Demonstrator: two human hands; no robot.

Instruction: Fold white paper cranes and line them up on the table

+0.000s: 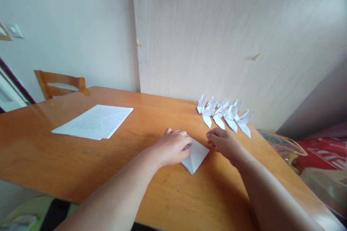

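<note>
A folded white paper square (199, 153) lies on the table with one corner pointing toward me. A crease runs down its middle to that corner. My left hand (175, 146) covers its upper left side, fingers bent and thumb on the paper; part of the grip is hidden beneath the hand. Just past the paper's right corner, my right hand (221, 140) is held with curled fingers, apart from the sheet, and nothing shows in it. Behind the right hand stand several white folded paper birds (219, 112) in rows.
A stack of written paper sheets (94, 121) lies at left on the wooden table (114, 166). A wooden chair (61, 79) is at the far left end. The wall panel (189, 43) borders the back edge. Bags, one red (322, 153), sit beyond the right edge.
</note>
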